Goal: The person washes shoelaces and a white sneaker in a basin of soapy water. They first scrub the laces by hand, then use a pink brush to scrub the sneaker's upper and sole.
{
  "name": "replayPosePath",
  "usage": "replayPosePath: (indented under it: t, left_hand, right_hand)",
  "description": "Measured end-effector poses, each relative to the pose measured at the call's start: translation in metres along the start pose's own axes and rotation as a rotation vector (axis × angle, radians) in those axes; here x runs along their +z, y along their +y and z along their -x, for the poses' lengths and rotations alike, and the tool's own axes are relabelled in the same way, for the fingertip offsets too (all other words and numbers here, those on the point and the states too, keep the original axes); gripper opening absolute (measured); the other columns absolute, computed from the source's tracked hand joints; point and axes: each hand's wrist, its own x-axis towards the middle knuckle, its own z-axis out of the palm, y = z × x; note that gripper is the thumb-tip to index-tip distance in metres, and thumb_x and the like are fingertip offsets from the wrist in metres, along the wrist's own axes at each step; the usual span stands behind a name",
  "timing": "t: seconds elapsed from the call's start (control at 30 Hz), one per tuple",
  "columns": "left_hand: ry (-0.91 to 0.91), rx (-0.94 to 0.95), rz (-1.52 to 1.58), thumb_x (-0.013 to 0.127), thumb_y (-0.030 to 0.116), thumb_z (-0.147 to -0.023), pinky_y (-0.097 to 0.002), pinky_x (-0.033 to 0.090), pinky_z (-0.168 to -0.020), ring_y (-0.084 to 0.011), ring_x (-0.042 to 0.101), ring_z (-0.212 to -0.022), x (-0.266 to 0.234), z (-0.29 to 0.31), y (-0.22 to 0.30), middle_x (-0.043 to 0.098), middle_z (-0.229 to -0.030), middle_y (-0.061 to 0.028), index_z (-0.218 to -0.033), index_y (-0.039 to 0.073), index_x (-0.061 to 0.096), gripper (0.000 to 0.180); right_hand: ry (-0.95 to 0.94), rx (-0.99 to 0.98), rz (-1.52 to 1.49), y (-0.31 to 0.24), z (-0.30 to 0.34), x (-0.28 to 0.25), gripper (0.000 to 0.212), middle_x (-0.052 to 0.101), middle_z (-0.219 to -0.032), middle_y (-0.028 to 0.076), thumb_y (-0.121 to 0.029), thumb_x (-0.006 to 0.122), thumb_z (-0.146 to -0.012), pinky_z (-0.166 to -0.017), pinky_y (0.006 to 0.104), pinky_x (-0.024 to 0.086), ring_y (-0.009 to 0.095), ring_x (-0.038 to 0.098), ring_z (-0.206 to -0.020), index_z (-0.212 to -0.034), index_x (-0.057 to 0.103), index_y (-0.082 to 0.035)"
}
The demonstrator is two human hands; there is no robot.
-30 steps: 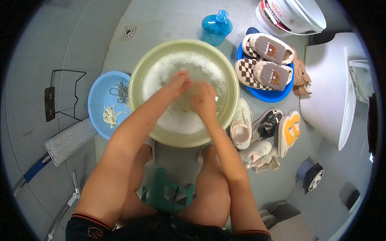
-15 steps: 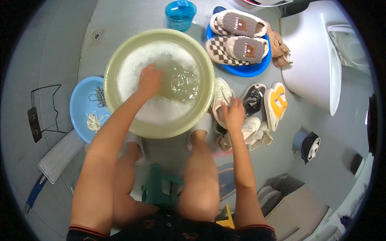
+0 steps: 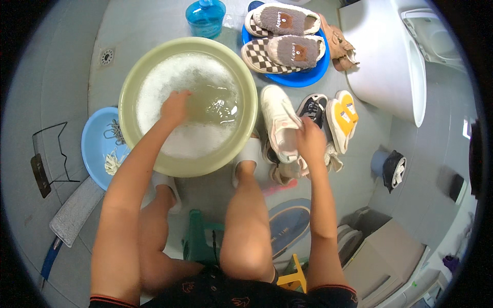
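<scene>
**One hand in the suds, the other on a white sneaker**

Seen from the head camera, the person sits low on a small green plastic stool (image 3: 197, 238), knees apart, over a grey floor. In front of them stands a wide, round, pale green plastic basin (image 3: 246, 128) full of foamy, cloudy water. The left hand (image 3: 174, 107) is down in that water near the basin's middle, fingers bent and partly under the foam; whether they hold anything I cannot tell.

The right hand (image 3: 310, 139) is out of the basin, to its right, with the fingers closed around the heel end of a white lace-up sneaker (image 3: 277, 120). The sneaker lies on the floor just beside the basin's rim, toe pointing away from the person.

Close to the right of the sneaker lie a dark sneaker (image 3: 312, 107) and a pair of yellow and white slippers (image 3: 343, 118), with more pale shoes bunched under the right hand. Further off, a shallow blue round tub (image 3: 303, 79) carries two checkered slippers with grey fleece lining (image 3: 285, 36), and a blue translucent bottle (image 3: 205, 16) stands near it. Left of the big basin sits a small light blue bowl (image 3: 92, 149) holding white laces. A white toilet (image 3: 395, 56) fills the upper right.
</scene>
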Motion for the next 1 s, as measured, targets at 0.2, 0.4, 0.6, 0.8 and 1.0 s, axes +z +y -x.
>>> replayPosePath:
  t: [0.2,0.4,0.6,0.8,1.0]
  left_hand:
    - [0.244,0.36,0.125,0.063,0.018,-0.08,-0.0388,0.046,-0.085,-0.0241,0.058,-0.097,-0.01,0.014,-0.002,0.058,-0.112,-0.0146,-0.117,0.009,0.054,0.039]
    - [-0.64,0.252,1.003,0.055,0.032,-0.091,-0.028,0.044,-0.088,-0.0141,0.055,-0.103,-0.118,0.122,0.078,0.06,-0.108,-0.0073,-0.118,0.002,0.052,0.041]
    - [-0.245,0.149,1.113,0.055,0.03,-0.09,-0.0305,0.029,-0.103,-0.016,0.041,-0.121,-0.058,0.134,0.079,0.047,-0.129,-0.008,-0.13,0.0,0.042,0.052]
    - [-0.336,0.156,1.198,0.06,0.029,-0.087,-0.0295,0.03,-0.1,-0.0165,0.044,-0.117,-0.062,0.122,0.083,0.049,-0.126,-0.0086,-0.131,0.0,0.04,0.057]
    - [-0.355,-0.011,1.42,0.057,0.024,-0.089,-0.0327,0.032,-0.102,-0.019,0.046,-0.117,-0.056,0.096,0.06,0.049,-0.125,-0.0094,-0.129,0.002,0.042,0.048]
  right_hand:
    - [0.334,-0.068,-0.615,-0.029,0.037,-0.002,0.03,0.064,-0.095,0.013,-0.005,0.06,-0.081,-0.076,0.0287,0.048,0.019,0.061,-0.081,-0.111,0.058,0.002]
    - [0.319,0.026,-0.829,-0.105,0.016,0.051,0.031,0.065,-0.09,0.012,0.001,0.062,-0.073,-0.072,0.0307,0.049,0.021,0.062,-0.078,-0.104,0.06,0.001]
    - [0.268,-0.042,-0.943,-0.153,0.01,0.08,0.033,0.062,-0.09,0.014,0.001,0.064,-0.069,-0.07,0.0334,0.05,0.025,0.062,-0.077,-0.102,0.057,0.0]
    - [0.243,-0.027,-0.973,-0.148,0.009,0.097,0.032,0.058,-0.089,0.015,0.0,0.064,-0.067,-0.067,0.0358,0.05,0.027,0.06,-0.076,-0.098,0.055,0.0]
    - [0.176,-0.055,-0.892,-0.151,0.013,0.091,0.033,0.054,-0.091,0.017,-0.005,0.062,-0.069,-0.069,0.0422,0.048,0.035,0.058,-0.08,-0.099,0.051,-0.002]
